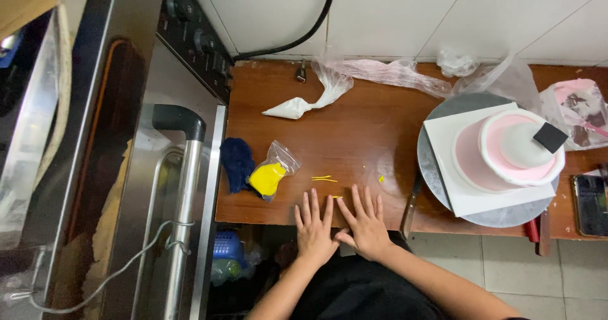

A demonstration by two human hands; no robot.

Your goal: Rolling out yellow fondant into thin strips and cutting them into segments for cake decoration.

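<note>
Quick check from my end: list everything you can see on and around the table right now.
table: 1, brown wood, centre
yellow strips: few, yellow, above the hands
bag of yellow paste: 1, clear, left
dark blue lump: 1, left edge
piping bag: 1, white, top
cake: 1, pink and white, on turntable, right
knife: 1, beside turntable
phone: 1, far right
oven: 1, steel, left
left hand: flat on table edge
right hand: flat, beside it

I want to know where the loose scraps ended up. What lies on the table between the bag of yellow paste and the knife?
In the head view, thin yellow strips and a small yellow bit lie on the bare wood between the yellow paste bag and the knife.
</note>
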